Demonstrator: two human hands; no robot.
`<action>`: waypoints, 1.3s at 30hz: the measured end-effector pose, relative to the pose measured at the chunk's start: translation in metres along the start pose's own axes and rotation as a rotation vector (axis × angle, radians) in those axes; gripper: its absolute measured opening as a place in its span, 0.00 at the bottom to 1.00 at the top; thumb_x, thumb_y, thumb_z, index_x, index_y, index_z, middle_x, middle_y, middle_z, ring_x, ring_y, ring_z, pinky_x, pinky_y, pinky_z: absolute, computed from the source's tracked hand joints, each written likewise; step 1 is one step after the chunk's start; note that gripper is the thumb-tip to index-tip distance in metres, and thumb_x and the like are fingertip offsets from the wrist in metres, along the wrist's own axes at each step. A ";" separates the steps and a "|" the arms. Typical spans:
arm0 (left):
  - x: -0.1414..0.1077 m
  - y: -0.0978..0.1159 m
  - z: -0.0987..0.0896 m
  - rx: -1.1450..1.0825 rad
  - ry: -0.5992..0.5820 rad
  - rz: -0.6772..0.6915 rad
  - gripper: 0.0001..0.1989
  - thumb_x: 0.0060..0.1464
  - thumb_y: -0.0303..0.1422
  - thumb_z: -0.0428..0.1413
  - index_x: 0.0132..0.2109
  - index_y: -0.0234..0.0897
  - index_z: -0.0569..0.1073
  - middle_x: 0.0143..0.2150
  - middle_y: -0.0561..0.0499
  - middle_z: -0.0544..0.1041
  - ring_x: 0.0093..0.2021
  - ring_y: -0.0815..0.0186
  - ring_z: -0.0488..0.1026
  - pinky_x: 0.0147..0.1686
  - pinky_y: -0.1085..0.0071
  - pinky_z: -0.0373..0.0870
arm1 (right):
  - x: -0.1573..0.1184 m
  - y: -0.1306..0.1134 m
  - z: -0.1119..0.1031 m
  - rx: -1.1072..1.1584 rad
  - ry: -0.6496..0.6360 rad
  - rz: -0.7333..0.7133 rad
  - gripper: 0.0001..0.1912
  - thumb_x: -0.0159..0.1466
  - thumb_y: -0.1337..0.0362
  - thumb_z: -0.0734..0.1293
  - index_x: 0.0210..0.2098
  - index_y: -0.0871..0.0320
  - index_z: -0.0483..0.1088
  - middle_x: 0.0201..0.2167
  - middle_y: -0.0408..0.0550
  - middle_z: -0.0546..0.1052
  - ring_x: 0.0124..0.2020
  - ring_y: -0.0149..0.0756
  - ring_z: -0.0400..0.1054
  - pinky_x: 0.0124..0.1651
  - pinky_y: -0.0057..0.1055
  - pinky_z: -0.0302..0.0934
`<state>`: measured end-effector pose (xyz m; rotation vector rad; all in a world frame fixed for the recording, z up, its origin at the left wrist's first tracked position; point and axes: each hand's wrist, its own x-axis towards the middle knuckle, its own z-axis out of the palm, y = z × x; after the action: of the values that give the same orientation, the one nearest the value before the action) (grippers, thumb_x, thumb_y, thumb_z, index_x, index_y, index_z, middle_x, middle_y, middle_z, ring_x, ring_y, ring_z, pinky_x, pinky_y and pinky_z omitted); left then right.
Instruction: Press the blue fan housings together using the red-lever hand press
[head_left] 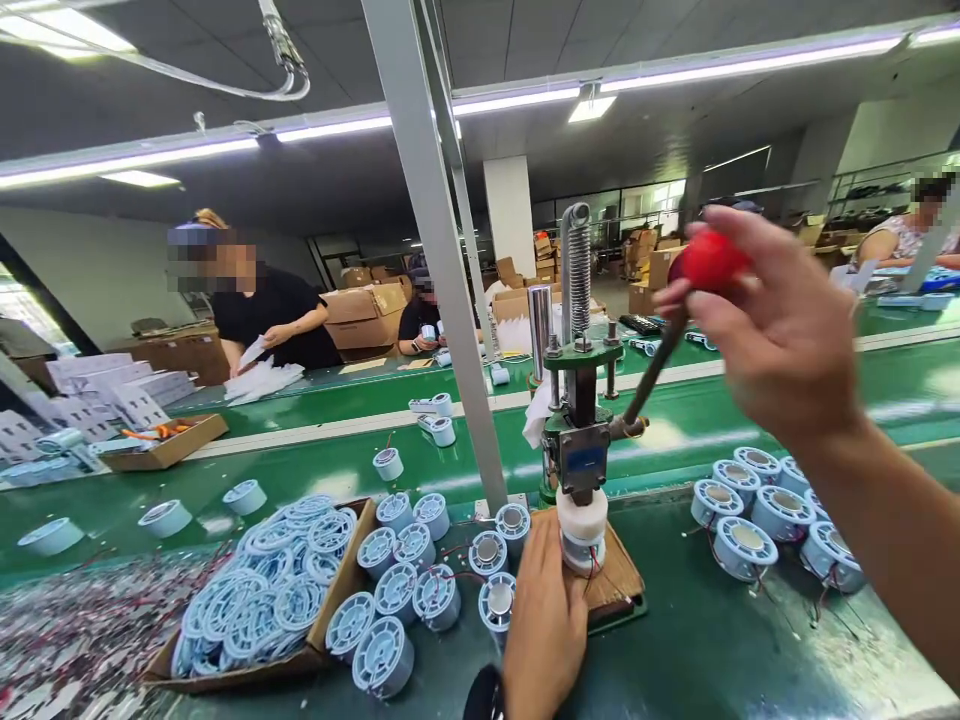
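Note:
A hand-lever press [584, 455] stands in front of me on a wooden base board [616, 575]. Its white pressing head [583, 514] sits down on a light-blue round housing [577, 552] with thin wires. My left hand [546, 610] is against the housing's left side, fingers along it and thumb in front; the fingertips are partly hidden. Raised at the right, my right hand [780, 320] grips the red ball knob [711, 262] on the press lever [656, 370]. Several similar housings [397, 588] stand left of the press, and another group [780, 512] at the right.
A cardboard box of light-blue rings [277, 575] lies at the left, beside a heap of small wired parts [90, 640]. More housings [165, 517] stand on the green belt [300, 470]. A grey post [442, 260] rises behind. Co-workers [274, 310] sit across the belt.

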<state>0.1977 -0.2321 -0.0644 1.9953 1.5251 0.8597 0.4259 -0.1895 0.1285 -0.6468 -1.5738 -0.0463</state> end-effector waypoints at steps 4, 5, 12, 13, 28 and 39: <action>-0.025 -0.046 -0.036 0.555 -0.220 0.110 0.37 0.43 0.19 0.50 0.64 0.36 0.66 0.68 0.40 0.60 0.69 0.45 0.54 0.65 0.41 0.54 | -0.010 0.030 0.034 0.128 -0.039 0.124 0.27 0.65 0.67 0.63 0.63 0.59 0.59 0.62 0.52 0.63 0.61 0.42 0.61 0.61 0.39 0.61; -0.029 -0.061 -0.044 0.631 -0.255 0.154 0.36 0.43 0.19 0.51 0.62 0.38 0.68 0.67 0.39 0.63 0.67 0.43 0.58 0.62 0.42 0.60 | -0.040 0.033 0.042 0.113 0.009 0.157 0.27 0.64 0.66 0.64 0.63 0.56 0.59 0.63 0.51 0.62 0.63 0.43 0.59 0.62 0.41 0.61; -0.043 -0.085 -0.038 0.775 -0.123 0.179 0.29 0.49 0.29 0.62 0.60 0.49 0.71 0.56 0.44 0.76 0.55 0.49 0.73 0.54 0.55 0.73 | -0.255 0.039 0.116 0.023 -0.168 0.716 0.40 0.64 0.53 0.63 0.69 0.53 0.43 0.60 0.55 0.66 0.55 0.44 0.69 0.52 0.39 0.69; -0.042 -0.075 -0.031 0.753 -0.108 0.066 0.34 0.46 0.30 0.65 0.61 0.48 0.69 0.56 0.42 0.76 0.55 0.46 0.73 0.53 0.52 0.73 | -0.261 0.039 0.125 0.040 -0.192 0.786 0.42 0.63 0.50 0.64 0.69 0.54 0.42 0.58 0.55 0.69 0.53 0.44 0.70 0.50 0.37 0.70; 0.014 -0.073 -0.206 1.100 0.111 -0.302 0.21 0.61 0.23 0.39 0.53 0.28 0.71 0.50 0.34 0.74 0.50 0.52 0.70 0.47 0.59 0.67 | -0.264 0.113 0.030 -0.941 -0.380 0.032 0.23 0.68 0.61 0.51 0.51 0.56 0.74 0.45 0.58 0.73 0.52 0.56 0.67 0.60 0.66 0.49; 0.036 -0.099 -0.268 1.179 -0.066 -0.237 0.16 0.58 0.25 0.40 0.41 0.31 0.72 0.39 0.39 0.79 0.41 0.53 0.76 0.40 0.63 0.66 | -0.279 -0.019 0.164 -0.498 -0.376 -0.001 0.30 0.56 0.68 0.67 0.58 0.61 0.66 0.58 0.65 0.68 0.57 0.58 0.67 0.48 0.45 0.72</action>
<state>-0.0566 -0.1706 0.0570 2.3821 2.4707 -0.3488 0.2599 -0.2424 -0.1451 -1.0904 -1.9439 -0.3433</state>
